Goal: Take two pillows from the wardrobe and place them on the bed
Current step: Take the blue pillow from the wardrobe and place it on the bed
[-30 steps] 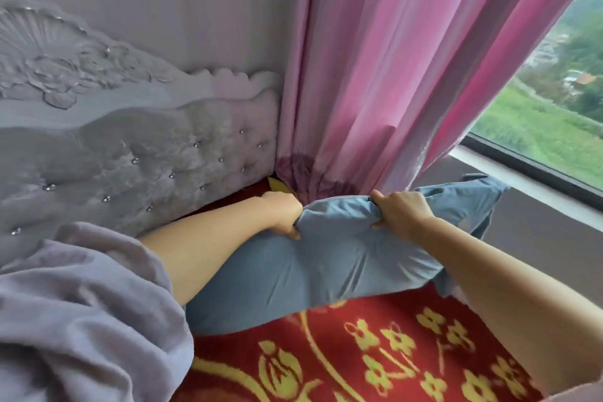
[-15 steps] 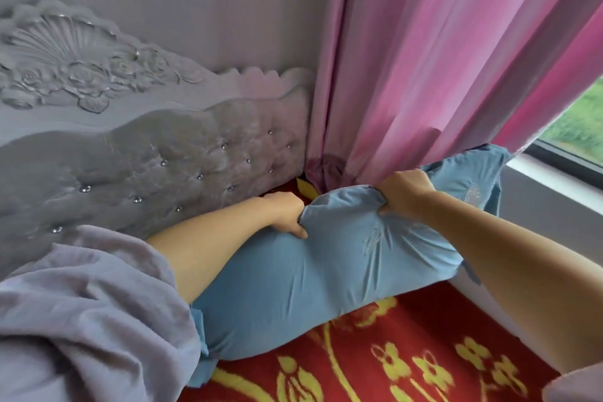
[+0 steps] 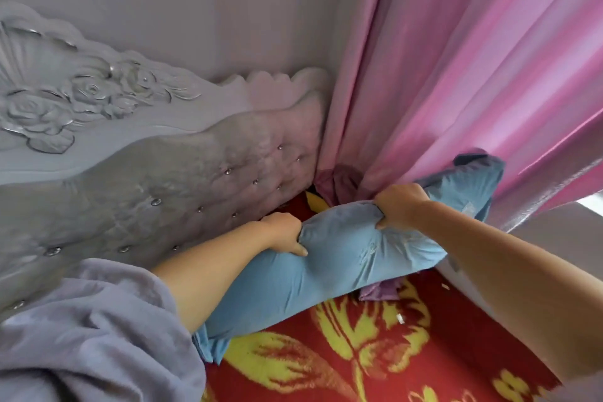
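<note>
the blue pillow (image 3: pixel 342 258) is gripped along its upper edge by both hands, fingers curled into the fabric. its long axis runs from lower left to upper right, below the fingers of the left hand (image 3: pixel 284 233) and right hand (image 3: pixel 399 206), on the bed (image 3: pixel 375 336) beside the headboard (image 3: pixel 163 179).

Soft daylight, wide-angle edge distortion

A red bed (image 3: pixel 375 352) cover with yellow flowers bears the blue pillow (image 3: pixel 326 271).
</note>
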Available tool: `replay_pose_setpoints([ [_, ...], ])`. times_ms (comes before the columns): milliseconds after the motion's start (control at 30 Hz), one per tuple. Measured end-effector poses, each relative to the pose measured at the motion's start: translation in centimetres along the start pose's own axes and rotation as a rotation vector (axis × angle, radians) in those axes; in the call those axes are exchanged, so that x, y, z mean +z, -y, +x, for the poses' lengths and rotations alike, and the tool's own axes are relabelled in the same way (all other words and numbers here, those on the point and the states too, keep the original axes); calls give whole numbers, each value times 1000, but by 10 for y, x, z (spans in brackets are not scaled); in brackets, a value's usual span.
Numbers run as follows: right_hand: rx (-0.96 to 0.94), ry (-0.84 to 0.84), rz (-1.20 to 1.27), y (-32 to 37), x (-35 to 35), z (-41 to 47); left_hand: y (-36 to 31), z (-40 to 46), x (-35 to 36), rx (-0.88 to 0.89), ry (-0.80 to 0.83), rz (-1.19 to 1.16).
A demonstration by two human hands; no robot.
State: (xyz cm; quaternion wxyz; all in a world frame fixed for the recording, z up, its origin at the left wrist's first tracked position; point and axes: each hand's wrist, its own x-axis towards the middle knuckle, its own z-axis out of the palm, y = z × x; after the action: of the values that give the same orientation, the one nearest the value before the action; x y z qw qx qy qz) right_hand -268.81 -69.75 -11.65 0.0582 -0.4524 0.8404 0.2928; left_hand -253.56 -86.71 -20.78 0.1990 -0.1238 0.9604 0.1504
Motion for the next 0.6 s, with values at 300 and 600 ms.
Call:
replay_pose_setpoints([
  [300,-130,154,-109,-44,-16,122,12,84,-13,-26,17,-188],
  [600,-402,-32,-137,12,78,354,95,204,71,-632,-316,-174],
])
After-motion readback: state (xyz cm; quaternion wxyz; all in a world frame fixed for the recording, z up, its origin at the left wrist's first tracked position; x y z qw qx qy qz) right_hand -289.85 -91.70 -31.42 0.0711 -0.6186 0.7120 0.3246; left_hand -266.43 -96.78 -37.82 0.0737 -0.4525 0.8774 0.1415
